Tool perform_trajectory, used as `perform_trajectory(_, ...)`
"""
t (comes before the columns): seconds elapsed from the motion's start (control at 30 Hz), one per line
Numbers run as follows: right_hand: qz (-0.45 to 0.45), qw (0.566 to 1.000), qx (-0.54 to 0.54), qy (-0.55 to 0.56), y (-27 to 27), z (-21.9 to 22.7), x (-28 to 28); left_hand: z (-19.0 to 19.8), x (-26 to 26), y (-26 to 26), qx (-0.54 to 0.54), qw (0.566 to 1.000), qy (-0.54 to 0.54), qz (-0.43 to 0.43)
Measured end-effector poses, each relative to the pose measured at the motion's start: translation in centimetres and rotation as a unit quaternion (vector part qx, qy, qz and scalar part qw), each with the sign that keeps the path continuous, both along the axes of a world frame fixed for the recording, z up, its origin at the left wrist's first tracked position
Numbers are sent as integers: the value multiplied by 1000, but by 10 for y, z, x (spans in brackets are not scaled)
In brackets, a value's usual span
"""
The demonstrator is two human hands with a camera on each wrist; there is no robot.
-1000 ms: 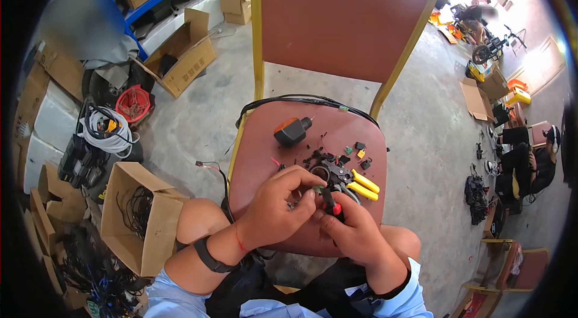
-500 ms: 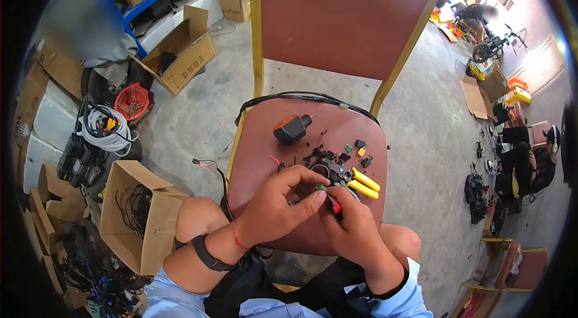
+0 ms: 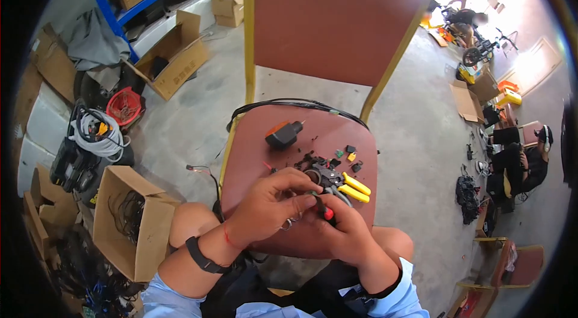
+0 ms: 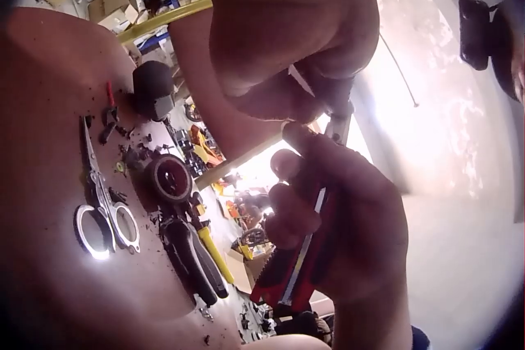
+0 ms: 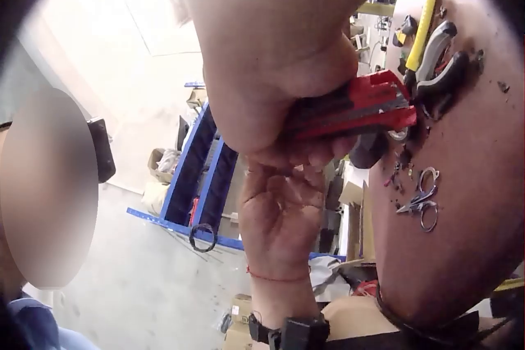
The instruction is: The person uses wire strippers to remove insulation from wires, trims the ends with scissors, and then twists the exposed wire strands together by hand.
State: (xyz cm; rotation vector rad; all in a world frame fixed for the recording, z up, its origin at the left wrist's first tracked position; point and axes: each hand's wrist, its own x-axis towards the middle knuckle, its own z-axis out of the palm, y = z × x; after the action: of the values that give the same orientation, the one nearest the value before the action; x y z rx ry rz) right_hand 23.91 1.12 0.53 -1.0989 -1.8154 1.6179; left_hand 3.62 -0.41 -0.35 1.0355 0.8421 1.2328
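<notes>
Over the chair seat (image 3: pixel 253 167) both hands meet. My right hand (image 3: pixel 346 231) grips a red and black utility knife (image 5: pixel 353 108), its metal blade end pointing toward the left fingertips in the left wrist view. My left hand (image 3: pixel 262 206) pinches a small, mostly hidden green piece (image 3: pixel 314 194) between thumb and forefinger, right at the knife's tip. Just beyond the hands lie yellow-handled pliers (image 3: pixel 355 188), a roll of tape (image 4: pixel 171 178) and grey-handled pliers (image 4: pixel 193 260). Small scissors (image 4: pixel 102 194) rest on the seat near the left hand.
An orange and black indicator lamp (image 3: pixel 283 135) and small connectors (image 3: pixel 351 157) lie on the seat. Black cable (image 3: pixel 301 102) runs along its back edge. At the left stands a cardboard box (image 3: pixel 129 222) with wires inside. A person (image 3: pixel 524 164) sits at the far right.
The head view has shifted slightly, moving the chair left in it. Both hands stay together, while the knife and green piece have dipped and turned a little between the fingers.
</notes>
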Motion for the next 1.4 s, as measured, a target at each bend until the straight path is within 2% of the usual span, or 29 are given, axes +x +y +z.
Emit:
perform_trajectory(0.03,-5,999,-13,-31,0,6,-2,2,0,0,-6,1000,2,2)
perform_trajectory(0.23,2,999,-20,25,0,-6,-2,11,-5,-1,-39,996,84,5)
perform_trajectory(0.33,2,999,-31,34,0,-6,-2,3,-6,1,5,997,71,16)
perform_trajectory(0.43,8,993,-100,65,0,0,-3,6,-7,2,47,990,126,33)
perform_trajectory(0.57,10,991,-114,68,0,-5,-2,5,-5,1,39,991,114,49)
perform_trajectory(0.63,-7,989,-122,84,-1,-5,-4,1,-6,0,74,983,157,61)
perform_trajectory(0.73,-5,992,-111,64,0,4,-2,2,-2,-1,80,980,163,79)
perform_trajectory(0.83,-4,999,-30,15,-1,4,-2,11,2,-3,79,977,178,87)
perform_trajectory(0.93,-16,994,95,-43,-2,3,-2,17,2,-6,106,963,230,92)
perform_trajectory(1.03,42,994,84,-62,7,13,12,14,1,-7,135,955,236,117)
perform_trajectory(1.13,33,995,85,-27,15,17,29,11,-3,-3,173,935,262,167)
perform_trajectory(1.17,4,999,34,-11,14,21,30,10,-4,-2,188,923,278,186)
perform_trajectory(1.27,-22,999,49,7,15,14,30,5,-2,0,190,930,254,189)
perform_trajectory(1.4,4,998,59,-21,13,17,25,13,0,-4,147,940,273,144)
